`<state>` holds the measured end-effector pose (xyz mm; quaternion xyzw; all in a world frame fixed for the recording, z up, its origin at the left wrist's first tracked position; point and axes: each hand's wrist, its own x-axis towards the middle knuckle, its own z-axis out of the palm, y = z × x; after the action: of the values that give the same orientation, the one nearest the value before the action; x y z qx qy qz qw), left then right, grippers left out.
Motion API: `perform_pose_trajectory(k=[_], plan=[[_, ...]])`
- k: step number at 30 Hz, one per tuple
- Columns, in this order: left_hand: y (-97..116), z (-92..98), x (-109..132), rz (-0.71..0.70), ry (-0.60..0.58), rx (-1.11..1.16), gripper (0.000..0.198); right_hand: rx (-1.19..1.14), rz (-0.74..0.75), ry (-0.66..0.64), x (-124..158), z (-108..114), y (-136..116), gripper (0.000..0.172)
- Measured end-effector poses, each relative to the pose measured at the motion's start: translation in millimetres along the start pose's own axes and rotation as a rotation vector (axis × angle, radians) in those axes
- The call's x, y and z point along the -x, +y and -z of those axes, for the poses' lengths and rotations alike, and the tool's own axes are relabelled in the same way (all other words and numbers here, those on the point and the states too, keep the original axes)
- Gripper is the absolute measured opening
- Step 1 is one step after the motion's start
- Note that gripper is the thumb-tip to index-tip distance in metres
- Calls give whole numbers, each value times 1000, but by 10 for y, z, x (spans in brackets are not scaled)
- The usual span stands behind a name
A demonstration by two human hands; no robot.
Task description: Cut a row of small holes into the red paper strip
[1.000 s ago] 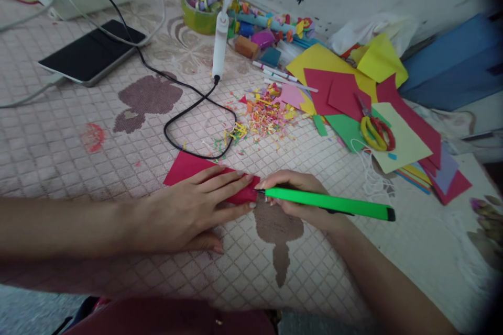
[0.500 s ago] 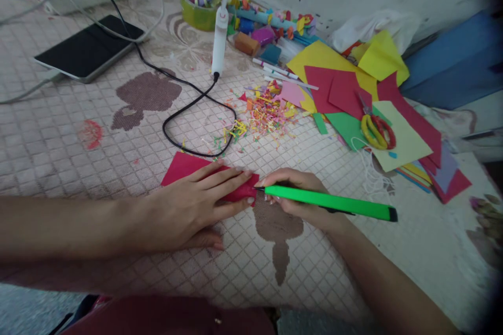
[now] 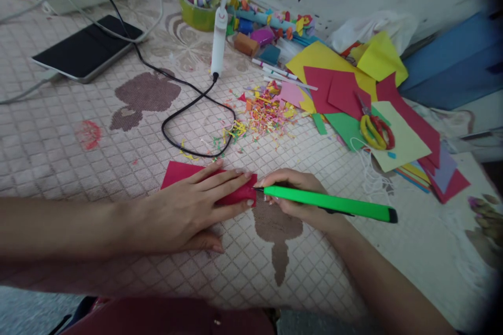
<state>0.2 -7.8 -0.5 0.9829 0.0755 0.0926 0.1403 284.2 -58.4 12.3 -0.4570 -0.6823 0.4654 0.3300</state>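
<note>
A red paper strip lies on the patterned tablecloth in front of me, partly covered by my left hand. That hand is flat on it, with the fingers stretched toward the strip's right end. My right hand is closed around a green marker with a black end cap. The marker's dark tip meets the right end of the strip, its body leaning back to the right over my wrist. Any mark under the tip is too small to make out.
Small coloured paper scraps lie beyond the strip, beside a looped black cable. Scissors rest on coloured paper sheets at the right. A tablet sits at the left, and a white glue gun stands farther back.
The left end of the red strip has shifted slightly downward under my left hand. Both hands and the green marker stay almost where they were.
</note>
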Motion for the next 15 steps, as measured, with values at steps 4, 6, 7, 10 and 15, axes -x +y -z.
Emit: perform_pose_trajectory(k=[4,6,7,10,15], plan=[[13,6,-16,20,-12,-7,72,-3,13,-21,3,16,-8,24],[21,8,-23,23,-22,-17,73,8,18,-22,6,14,-1,25],[24,9,-25,26,-25,-19,73,15,19,-18,8,12,3,26],[30,8,-26,39,-23,-19,71,35,14,-11,13,2,11,26],[34,8,-25,38,-24,-18,70,41,9,0,13,-4,6,25]])
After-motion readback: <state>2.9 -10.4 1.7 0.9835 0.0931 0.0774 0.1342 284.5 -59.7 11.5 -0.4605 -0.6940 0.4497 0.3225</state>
